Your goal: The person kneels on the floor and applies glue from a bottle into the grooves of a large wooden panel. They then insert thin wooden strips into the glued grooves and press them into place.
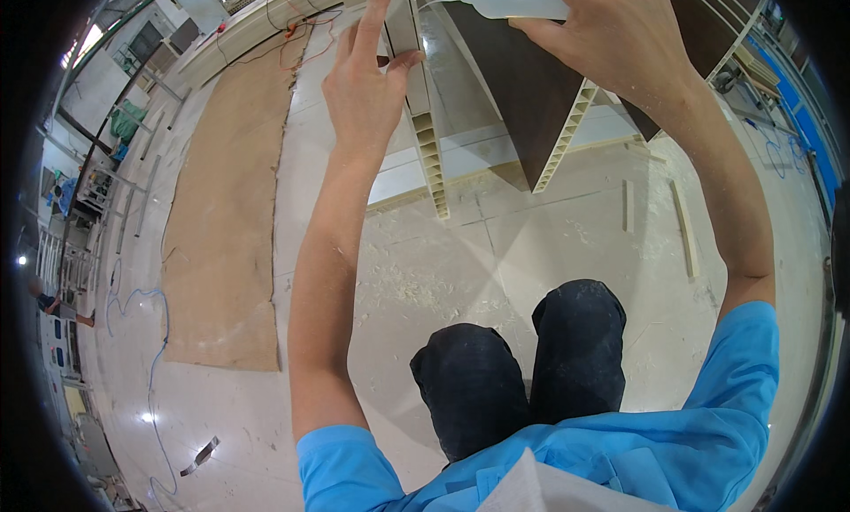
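Observation:
My right hand is closed around a translucent white squeeze bottle, tilted on its side at the top of the view. Its thin nozzle points left, towards the narrow edge of a pale upright panel. Against that panel rests my left hand, index finger stretched along it and thumb spread onto its edge. Lower down, the panel's end shows a hollow, ribbed core. Between my hands stands a dark brown panel with a similar ribbed edge. The far ends of the panels are cut off by the frame.
Brown sheeting lies on the tiled floor to the left, beside a blue hose. Wood strips and shavings litter the floor ahead of my knees. Far left, part of another person shows.

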{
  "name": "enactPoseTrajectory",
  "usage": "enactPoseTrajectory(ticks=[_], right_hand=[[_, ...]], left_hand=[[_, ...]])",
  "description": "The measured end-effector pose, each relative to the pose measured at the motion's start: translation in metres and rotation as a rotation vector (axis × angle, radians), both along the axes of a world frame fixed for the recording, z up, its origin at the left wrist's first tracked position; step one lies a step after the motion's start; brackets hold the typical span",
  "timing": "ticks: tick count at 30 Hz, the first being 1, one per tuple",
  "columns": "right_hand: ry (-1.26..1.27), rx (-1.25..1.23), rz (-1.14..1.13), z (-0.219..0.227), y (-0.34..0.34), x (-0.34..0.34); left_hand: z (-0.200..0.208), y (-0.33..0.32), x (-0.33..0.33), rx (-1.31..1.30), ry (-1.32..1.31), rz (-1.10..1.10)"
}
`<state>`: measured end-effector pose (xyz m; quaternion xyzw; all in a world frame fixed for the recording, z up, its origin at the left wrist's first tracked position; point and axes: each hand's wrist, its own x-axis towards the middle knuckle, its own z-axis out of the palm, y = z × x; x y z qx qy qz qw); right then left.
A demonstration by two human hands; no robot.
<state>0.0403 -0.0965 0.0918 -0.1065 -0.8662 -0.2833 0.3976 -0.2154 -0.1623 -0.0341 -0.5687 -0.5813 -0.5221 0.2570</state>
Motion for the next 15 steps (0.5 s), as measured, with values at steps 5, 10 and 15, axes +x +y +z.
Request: enactPoseTrajectory(ticks=[5,10,15], right_hand=[[-0.001,0.012,0.057,0.004,-0.006,-0.002],[-0.03,-0.002,0.071,0.007,-0.009,-0.006],[-0.065,0.035,0.084,0.012,-0.01,-0.01]], left_hand=[[0.002,-0.001,-0.002,-0.011,0.01,-0.005],[0.001,-0.002,-0.003,-0.025,-0.006,-0.031],[0.003,-0.004,-0.002,-0.041,-0.009,-0.032]])
